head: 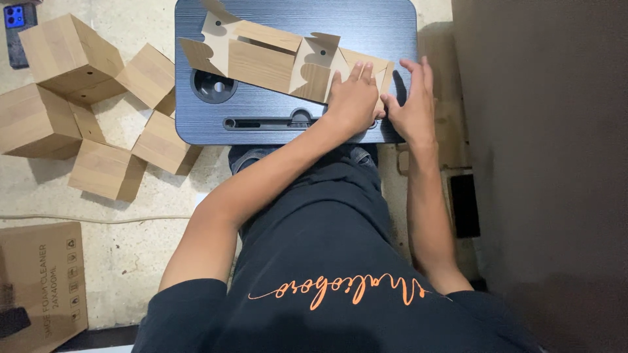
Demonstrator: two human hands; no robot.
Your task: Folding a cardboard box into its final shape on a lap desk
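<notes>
A flat, unfolded cardboard box blank [261, 59] with a wood-grain print lies across a dark lap table [366, 23]. My left hand [353, 98] presses palm-down on the blank's right end, fingers together. Beside it, my right hand [413, 104] rests flat at the table's right edge, its fingers spread and touching the blank's right tip. Neither hand grips anything.
Several folded wood-grain boxes [72, 59] are piled on the floor at the left. A brown carton [39, 281] lies at the bottom left, and a phone [16, 26] at the top left. A cable [98, 218] runs across the floor. A dark wall [556, 163] fills the right.
</notes>
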